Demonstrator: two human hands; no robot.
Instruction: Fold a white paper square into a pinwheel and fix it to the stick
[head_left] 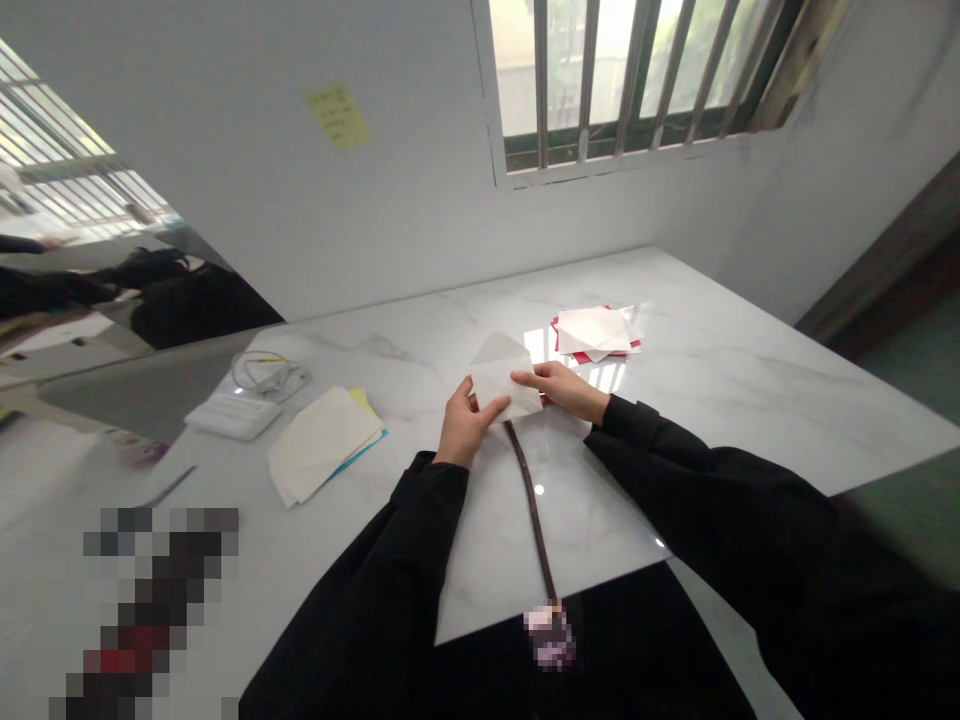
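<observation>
Your left hand [463,425] and right hand [568,387] both pinch the pale envelope [496,382] over the table [735,390], its flap apparently not yet folded down, with the left paper stack [324,445] and right paper stack [595,330] lying apart.

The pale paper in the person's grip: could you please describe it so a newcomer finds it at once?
Start at the marble-patterned table below the barred window. Near its middle, the pale paper, peaked at the top, spans the left-hand grip and the right-hand grip. Unlike the paper pile to its left and the red-edged pile to its right, it alone is held.
</observation>
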